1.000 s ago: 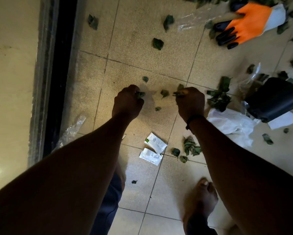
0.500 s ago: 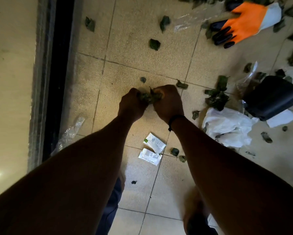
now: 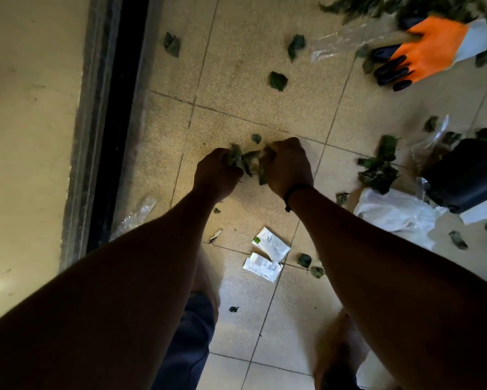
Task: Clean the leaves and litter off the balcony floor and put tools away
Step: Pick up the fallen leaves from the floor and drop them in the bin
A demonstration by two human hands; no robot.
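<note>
Down near the person's bare foot, two white torn paper sachets are lying across a grout line of the speckled beige floor tiles, with a couple of small dark green leaves just beside them. Above these, the left hand and the right hand are meeting knuckle to knuckle, each with fingers curled tight round a shared bunch of crumpled green leaves held between them, just over the tile. To do this well, the person should be pressing the bunch into one fist so nothing is dropping loose, then carrying it straight to a container; one tiny leaf is lying just beyond the fingers and is wanting a second pass. On the right, a crumpled white plastic bag is touching a black tipped-over plastic pot, probably empty, though its mouth is hard to read in the shadow. Clear plastic film is sitting against the dark door track on the left. Farther off, single leaves are dotting the tiles, and an orange work glove with black fingertips is resting beside a larger heap of leaves at the far edge, so plenty of the job is remaining.
</note>
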